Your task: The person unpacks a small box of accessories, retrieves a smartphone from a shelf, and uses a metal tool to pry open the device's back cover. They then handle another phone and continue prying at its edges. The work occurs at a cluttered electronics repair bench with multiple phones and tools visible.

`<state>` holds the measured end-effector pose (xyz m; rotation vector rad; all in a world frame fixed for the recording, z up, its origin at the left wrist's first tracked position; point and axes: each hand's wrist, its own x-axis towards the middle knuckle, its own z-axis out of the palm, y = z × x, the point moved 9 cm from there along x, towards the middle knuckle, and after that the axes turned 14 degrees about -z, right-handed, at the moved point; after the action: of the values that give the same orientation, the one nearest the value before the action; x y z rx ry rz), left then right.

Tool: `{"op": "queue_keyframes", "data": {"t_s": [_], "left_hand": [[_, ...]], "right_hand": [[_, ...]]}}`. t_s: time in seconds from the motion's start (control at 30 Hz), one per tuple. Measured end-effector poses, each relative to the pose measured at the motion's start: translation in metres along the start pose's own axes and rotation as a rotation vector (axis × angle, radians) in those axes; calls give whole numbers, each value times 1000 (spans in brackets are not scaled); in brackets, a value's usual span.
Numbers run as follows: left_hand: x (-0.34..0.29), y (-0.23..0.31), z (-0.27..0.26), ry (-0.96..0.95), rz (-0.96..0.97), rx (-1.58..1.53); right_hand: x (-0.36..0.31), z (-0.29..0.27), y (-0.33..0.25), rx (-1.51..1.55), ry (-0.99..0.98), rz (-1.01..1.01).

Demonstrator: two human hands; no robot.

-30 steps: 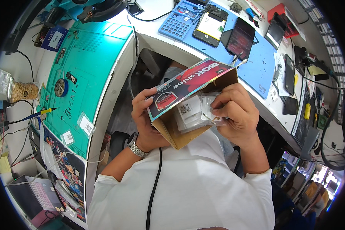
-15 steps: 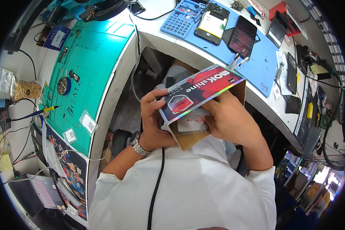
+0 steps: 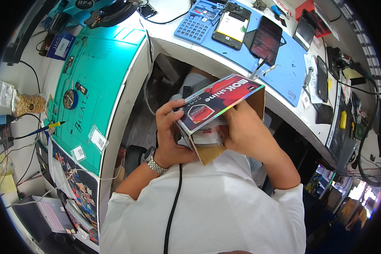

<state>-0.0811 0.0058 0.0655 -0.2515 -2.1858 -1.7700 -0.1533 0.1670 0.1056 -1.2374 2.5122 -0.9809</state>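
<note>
My left hand (image 3: 170, 137) is closed on the left end of a cardboard box (image 3: 216, 101), which is printed dark blue and red with a shiny rim. The box is tilted over my lap, its brown open side towards me. Clear plastic packets (image 3: 207, 134) show inside, with white and a little red on them. My right hand (image 3: 243, 129) reaches into the opening, thumb against a packet and closed on it. Its other fingertips are hidden under the box's printed panel.
Beyond the box is a blue mat (image 3: 283, 76) holding an opened phone (image 3: 231, 26) and a dark phone (image 3: 266, 40). Slim tools (image 3: 261, 67) stick up near the mat's edge. A green mat (image 3: 101, 84) lies at left. A black cable (image 3: 173, 203) hangs down my shirt.
The box has shifted slightly left and tilted a little. My right hand has moved a bit deeper into it, and the packets inside have shifted, showing a reddish mark.
</note>
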Motion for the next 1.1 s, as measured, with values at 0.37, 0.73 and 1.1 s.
{"op": "queue_keyframes", "data": {"t_s": [0.37,0.73,1.1], "left_hand": [[0,5,0,9,28,2],[-1,-2,-3,51,20,35],[-1,-4,-4,92,32,72]], "right_hand": [[2,-3,-1,204,-8,46],[-3,-26,-10,205,216,-63],[-13,-47,-15,270,399,-317]]}}
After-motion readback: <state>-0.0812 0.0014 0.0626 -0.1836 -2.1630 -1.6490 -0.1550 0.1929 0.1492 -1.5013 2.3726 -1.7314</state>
